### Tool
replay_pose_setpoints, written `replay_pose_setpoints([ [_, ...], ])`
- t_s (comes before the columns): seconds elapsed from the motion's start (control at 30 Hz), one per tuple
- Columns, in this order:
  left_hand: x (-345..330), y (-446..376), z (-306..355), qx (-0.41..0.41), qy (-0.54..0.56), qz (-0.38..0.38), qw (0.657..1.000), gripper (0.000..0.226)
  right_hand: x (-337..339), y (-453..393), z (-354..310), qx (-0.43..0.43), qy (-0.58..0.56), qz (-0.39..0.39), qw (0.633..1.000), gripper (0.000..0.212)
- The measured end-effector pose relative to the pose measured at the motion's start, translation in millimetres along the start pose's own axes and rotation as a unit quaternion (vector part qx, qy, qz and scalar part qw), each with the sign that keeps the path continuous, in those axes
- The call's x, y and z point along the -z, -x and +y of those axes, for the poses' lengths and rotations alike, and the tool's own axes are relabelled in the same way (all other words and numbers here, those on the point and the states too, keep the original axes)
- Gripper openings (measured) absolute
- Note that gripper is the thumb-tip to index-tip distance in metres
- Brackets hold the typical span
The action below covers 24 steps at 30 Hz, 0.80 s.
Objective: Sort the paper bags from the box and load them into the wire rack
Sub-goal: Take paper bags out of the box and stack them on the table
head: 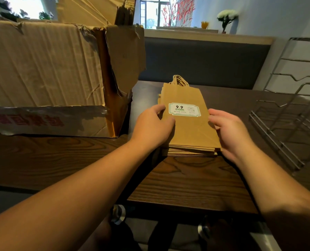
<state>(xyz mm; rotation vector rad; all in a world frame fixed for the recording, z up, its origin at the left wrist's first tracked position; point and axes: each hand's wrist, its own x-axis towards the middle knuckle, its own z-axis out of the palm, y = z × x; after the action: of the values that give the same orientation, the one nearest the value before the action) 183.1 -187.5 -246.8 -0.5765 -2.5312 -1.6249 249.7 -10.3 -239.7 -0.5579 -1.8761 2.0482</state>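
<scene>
A flat stack of brown paper bags lies on the dark wooden table, twisted handles pointing away, a white "9.9" label on the top bag. My left hand grips the stack's left edge, thumb on top beside the label. My right hand holds the right edge, fingers curled against its side. A big torn cardboard box stands at the left. The silver wire rack stands at the right, with nothing visible in its slots.
A grey padded bench back runs behind the table. On the ledge above it stand a white flower pot plant and red branches. Table edge is near me; my knees show below it.
</scene>
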Motion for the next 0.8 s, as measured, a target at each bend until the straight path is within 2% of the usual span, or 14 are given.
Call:
replay_pose_setpoints([
  [0.1, -8, -1, -2, 0.055, 0.077, -0.011, 0.996, 0.037, -5, -2, 0, -0.005, 0.016, -0.003, 1.000, 0.045],
  [0.2, -14, -2, 1, 0.125, 0.172, -0.045, 0.976, 0.043, -6, 0, 0, -0.017, 0.010, -0.026, 0.999, 0.048],
  [0.3, -18, -2, 1, 0.136, 0.205, -0.053, 0.968, 0.047, -5, -2, 4, -0.019, 0.004, -0.063, 0.998, 0.059],
  [0.6, -13, -7, -6, 0.137, 0.184, -0.055, 0.972, 0.038, -8, 4, 6, -0.027, -0.057, -0.120, 0.991, 0.051],
  [0.8, -13, 1, 3, 0.102, 0.168, -0.001, 0.980, 0.038, -12, 3, 7, -0.018, 0.004, -0.068, 0.998, 0.060],
])
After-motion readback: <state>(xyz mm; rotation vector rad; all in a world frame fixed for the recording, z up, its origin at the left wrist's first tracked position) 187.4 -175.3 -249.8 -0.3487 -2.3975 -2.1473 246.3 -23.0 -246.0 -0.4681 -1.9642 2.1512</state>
